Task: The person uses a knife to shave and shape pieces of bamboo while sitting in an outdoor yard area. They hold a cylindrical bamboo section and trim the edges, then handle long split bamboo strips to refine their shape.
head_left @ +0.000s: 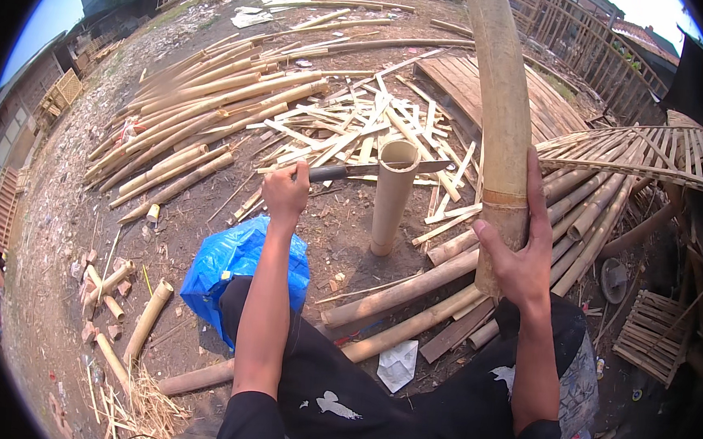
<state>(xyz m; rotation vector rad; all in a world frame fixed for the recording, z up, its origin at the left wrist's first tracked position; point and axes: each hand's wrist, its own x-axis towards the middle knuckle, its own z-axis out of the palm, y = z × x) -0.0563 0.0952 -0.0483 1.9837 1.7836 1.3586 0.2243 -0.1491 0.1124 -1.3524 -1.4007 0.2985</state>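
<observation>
My left hand [286, 192] is closed round the black handle of a large knife [336, 173], held level. Its blade shows on both sides of an upright bamboo tube [395, 206] near the tube's open top. I cannot tell how deep the blade sits in the bamboo, if at all. The tube stands on the dirt in front of my knees. Higher up on the right, my right hand [520, 252] grips the lower end of a thick bamboo pole [502, 108], its thumb and fingers spread round it. The pole rises nearly upright, past the top of the view.
Split bamboo strips [366, 131] lie heaped behind the tube. Long bamboo poles [213, 104] are stacked at the far left. More poles [419, 302] run beside my legs. A blue plastic sheet [234, 268] is by my left knee. A slatted bamboo panel [666, 156] stands at right.
</observation>
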